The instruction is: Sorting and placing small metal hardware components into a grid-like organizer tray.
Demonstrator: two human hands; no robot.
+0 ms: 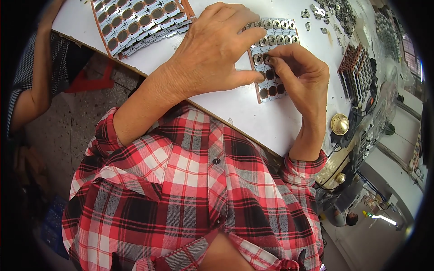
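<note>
A blue-grey panel (259, 95) with a brown edge strip lies on the white table. It carries rows of round dark pads. Small silver metal pieces (272, 39) sit on the pads of its far rows, while the nearest pads (272, 91) are bare and dark. My left hand (212, 52) spreads over the panel's left side, its thumb reaching the edge near the bare pads. Above the middle rows, my right hand (302, 74) pinches with thumb and forefinger at a small silver metal piece (269, 60), partly covered by the fingertips.
A stack of similar panels (143, 20) lies at the far left. Loose silver pieces (338, 14) are heaped at the far right, near another panel stack (355, 74). A brass-coloured dome (340, 124) stands at the right edge. Another person's arm (43, 63) is at far left.
</note>
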